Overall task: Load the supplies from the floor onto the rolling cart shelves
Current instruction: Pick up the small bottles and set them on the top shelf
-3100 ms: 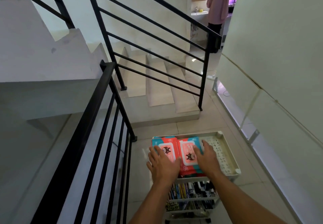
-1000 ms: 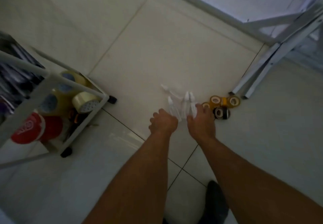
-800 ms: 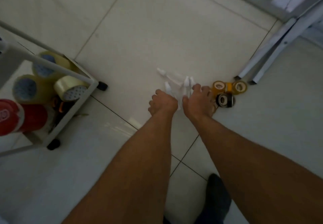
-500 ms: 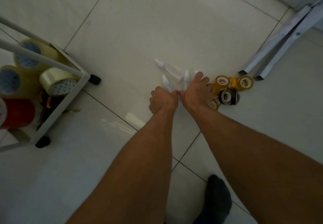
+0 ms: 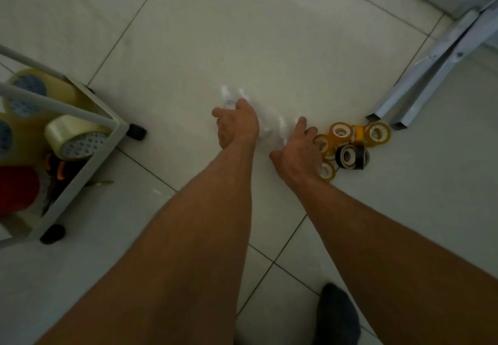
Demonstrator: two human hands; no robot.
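Several bottles (image 5: 265, 126) in L grip (image 5: 237, 126), beside R grip (image 5: 296, 153)

Both bare forearms are stretched forward and down; left hand (image 5: 237, 126) is curled round clear bottles (image 5: 225, 96), right hand (image 5: 296, 153) is spread flat, fingers loosely extended.

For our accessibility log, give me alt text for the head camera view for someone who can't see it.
Two bare hands reach down to small clear spray bottles on a pale tiled floor, the left hand gripping some, the right hand spread open beside yellow and black tape rolls. A white rolling cart holding larger tape rolls stands at left.
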